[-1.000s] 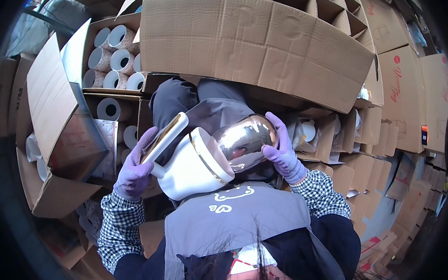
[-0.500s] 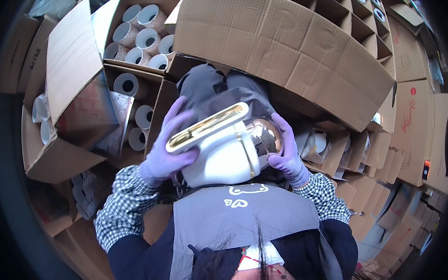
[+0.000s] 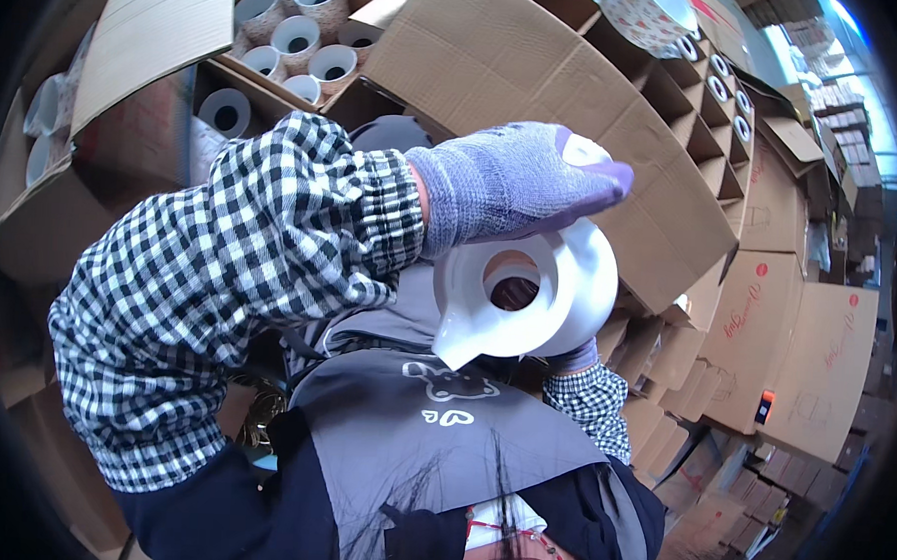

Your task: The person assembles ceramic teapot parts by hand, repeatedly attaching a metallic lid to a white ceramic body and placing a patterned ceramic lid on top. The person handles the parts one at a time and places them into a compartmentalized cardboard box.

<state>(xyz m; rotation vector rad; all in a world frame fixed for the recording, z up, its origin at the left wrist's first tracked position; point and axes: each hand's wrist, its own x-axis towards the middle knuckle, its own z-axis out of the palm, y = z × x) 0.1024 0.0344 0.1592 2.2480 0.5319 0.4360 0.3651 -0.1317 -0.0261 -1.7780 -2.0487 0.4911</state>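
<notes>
Your left hand (image 3: 518,188), in a grey knit glove, has risen to grip the rim of the white glazed ceramic jug (image 3: 528,303), now mouth-up before your chest, while your right hand (image 3: 570,360) stays hidden beneath, grip untellable.

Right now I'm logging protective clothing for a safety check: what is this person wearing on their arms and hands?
The left hand wears a grey knitted glove with purple coated fingertips and a ribbed cuff. The left sleeve is black-and-white checked fabric, gathered at the wrist. The right hand is mostly hidden; only a dark glove edge shows, above a matching checked right cuff. No markings are visible.
</notes>
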